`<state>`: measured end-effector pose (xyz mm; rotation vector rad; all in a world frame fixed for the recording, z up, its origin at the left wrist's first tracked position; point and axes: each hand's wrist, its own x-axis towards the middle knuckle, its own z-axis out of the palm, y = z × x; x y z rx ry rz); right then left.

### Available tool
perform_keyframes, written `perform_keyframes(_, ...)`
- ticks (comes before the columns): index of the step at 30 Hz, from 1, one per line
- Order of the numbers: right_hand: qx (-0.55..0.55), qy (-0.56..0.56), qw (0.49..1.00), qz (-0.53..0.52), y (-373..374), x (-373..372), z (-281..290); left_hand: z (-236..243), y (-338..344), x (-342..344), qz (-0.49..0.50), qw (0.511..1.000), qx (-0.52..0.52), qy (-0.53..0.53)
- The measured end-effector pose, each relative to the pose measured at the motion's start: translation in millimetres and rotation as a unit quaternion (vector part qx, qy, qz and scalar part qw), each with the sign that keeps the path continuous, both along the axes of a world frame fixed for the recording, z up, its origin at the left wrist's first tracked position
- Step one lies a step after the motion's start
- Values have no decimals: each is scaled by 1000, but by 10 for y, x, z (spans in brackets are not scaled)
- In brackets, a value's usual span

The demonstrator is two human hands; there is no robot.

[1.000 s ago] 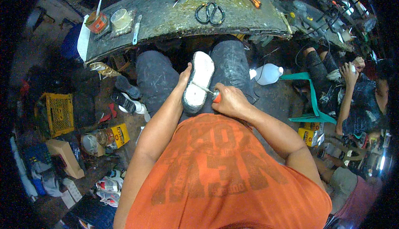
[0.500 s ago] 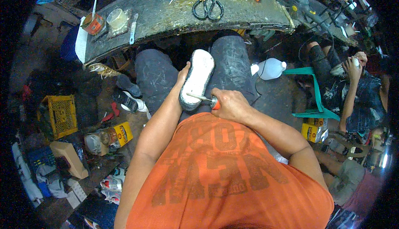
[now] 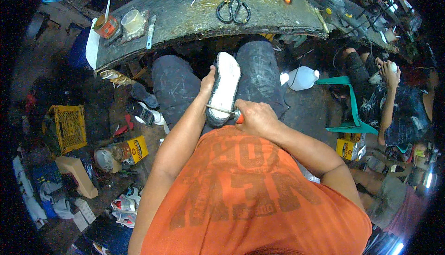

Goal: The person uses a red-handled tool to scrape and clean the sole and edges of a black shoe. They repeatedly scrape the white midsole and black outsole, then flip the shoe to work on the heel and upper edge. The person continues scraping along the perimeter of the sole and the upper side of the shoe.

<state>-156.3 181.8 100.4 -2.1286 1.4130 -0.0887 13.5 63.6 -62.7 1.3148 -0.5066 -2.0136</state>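
Observation:
Between my knees I hold a dark-edged shoe [image 3: 225,81] with its white sole facing up. My left hand [image 3: 208,84] is closed on its left side, thumb up along the edge, the other fingers hidden beneath. In my closed right hand [image 3: 257,115], near the heel end, is an awl [image 3: 221,109] with an orange handle and a thin metal shaft. That shaft lies across the sole, and its tip is at the sole's left edge. Whether the tip pierces or only touches the shoe, I cannot tell.
A worn workbench [image 3: 185,21] ahead bears black-handled scissors [image 3: 233,12], a glue tin [image 3: 106,27], a clear cup [image 3: 132,21] and a knife [image 3: 151,32]. At right are a white jug [image 3: 303,78], a green stool [image 3: 354,102] and a co-worker [image 3: 408,111]. Left stands a yellow crate [image 3: 69,127].
The shoe has tilted so its sole looks narrower, and shifted slightly right. The awl's tip now reaches the sole's left edge. The co-worker's hands have moved a little left.

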Motion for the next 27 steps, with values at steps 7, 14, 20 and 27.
perform_keyframes(7, 5, -10, 999, 45, -19, 5, -3, 102, 43, -8, -8, 999, -12, -52)
perform_keyframes(14, 31, -14, 999, -36, -73, -55, -98, -142, 3, 6, 16, 992, 19, 123)
perform_keyframes(20, 43, -41, 983, -175, -291, -100, -282, -118, 71, 42, 6, 965, 3, 261)
perform_keyframes(27, 40, -8, 990, -132, -210, -76, -244, -19, 84, 51, 20, 952, 28, 303)
